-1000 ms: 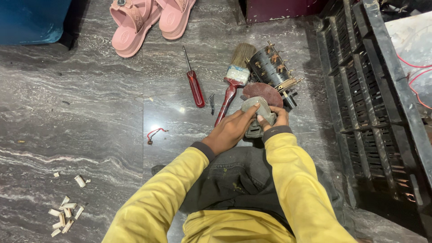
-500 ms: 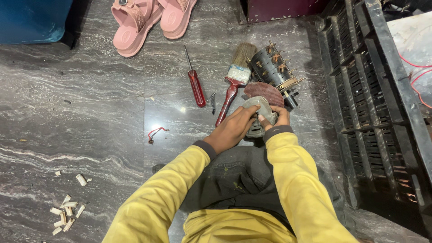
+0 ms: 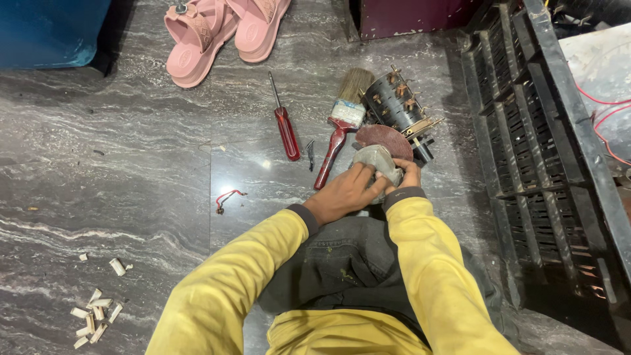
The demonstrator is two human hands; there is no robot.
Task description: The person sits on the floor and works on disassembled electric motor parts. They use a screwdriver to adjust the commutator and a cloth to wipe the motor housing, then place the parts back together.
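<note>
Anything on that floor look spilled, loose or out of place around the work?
Yes. A scatter of small pale chips lies loose on the marble floor at lower left. A short red wire lies alone left of the hands. Pink sandals sit just above the red-handled screwdriver and paintbrush.

The person sits on the floor [image 3: 118,164], both hands meeting just ahead of the knees. The left hand [image 3: 345,194] and right hand [image 3: 409,176] close together around a small lump-like part [image 3: 376,160]. Touching that part on its far side lies a sanding disc [image 3: 384,138], and behind the disc a cylindrical wound coil [image 3: 394,102]. Left of the coil lies a paintbrush [image 3: 342,121], then a screwdriver [image 3: 284,125] further left. Two sandals [image 3: 220,29] rest at the far edge. A slatted grille [image 3: 532,144] runs along the right. A short wire [image 3: 227,197] lies left of the hands; small chips [image 3: 95,312] are scattered near left.
</note>
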